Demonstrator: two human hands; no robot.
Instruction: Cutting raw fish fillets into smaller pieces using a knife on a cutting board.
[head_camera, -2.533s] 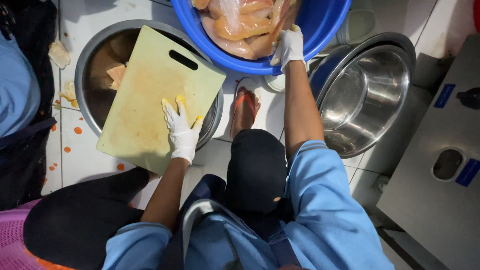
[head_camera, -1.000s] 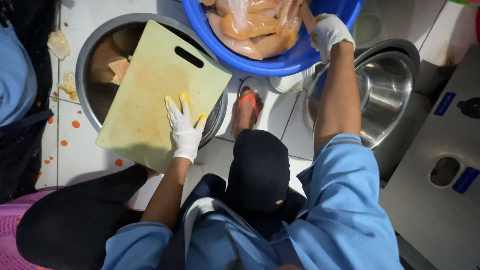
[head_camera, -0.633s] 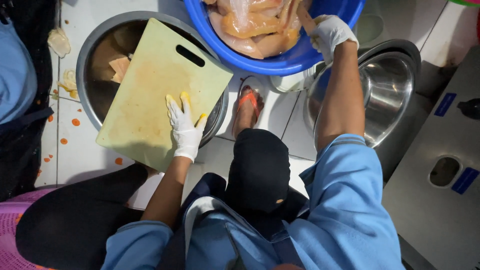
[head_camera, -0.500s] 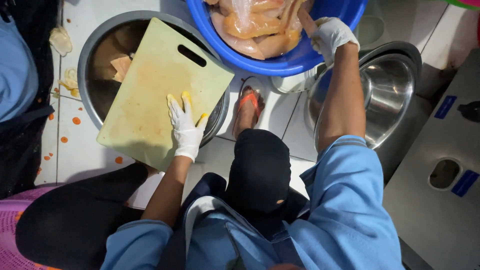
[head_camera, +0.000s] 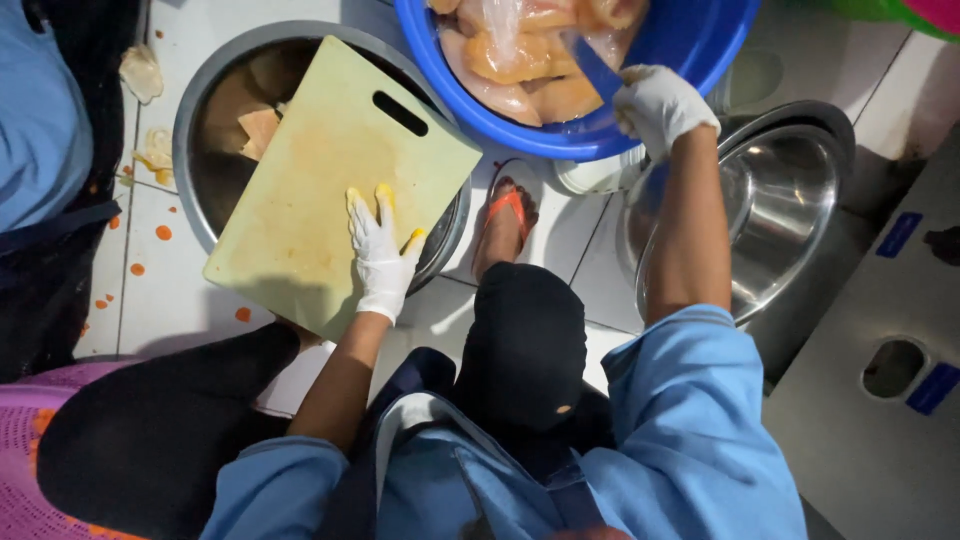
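My left hand (head_camera: 383, 255), in a white glove with yellowed fingertips, lies flat with fingers spread on a pale green cutting board (head_camera: 330, 170). The board rests tilted over a steel basin (head_camera: 215, 110) that holds some pale meat pieces. My right hand (head_camera: 660, 105), also gloved, is closed in a fist at the near rim of a blue tub (head_camera: 690, 40). A narrow, blade-like knife (head_camera: 592, 65) sticks out of the fist into the tub. Raw chicken pieces (head_camera: 520, 60), partly under clear plastic, fill the tub.
An empty steel bowl (head_camera: 790, 210) stands to the right under my right forearm, next to a grey metal cabinet (head_camera: 880, 380). My foot in an orange sandal (head_camera: 505, 215) rests on the white tiled floor. Another person in blue (head_camera: 45, 120) sits at the left, near orange scraps.
My right hand has moved from inside the tub to its near right rim. My left hand has stayed on the cutting board.
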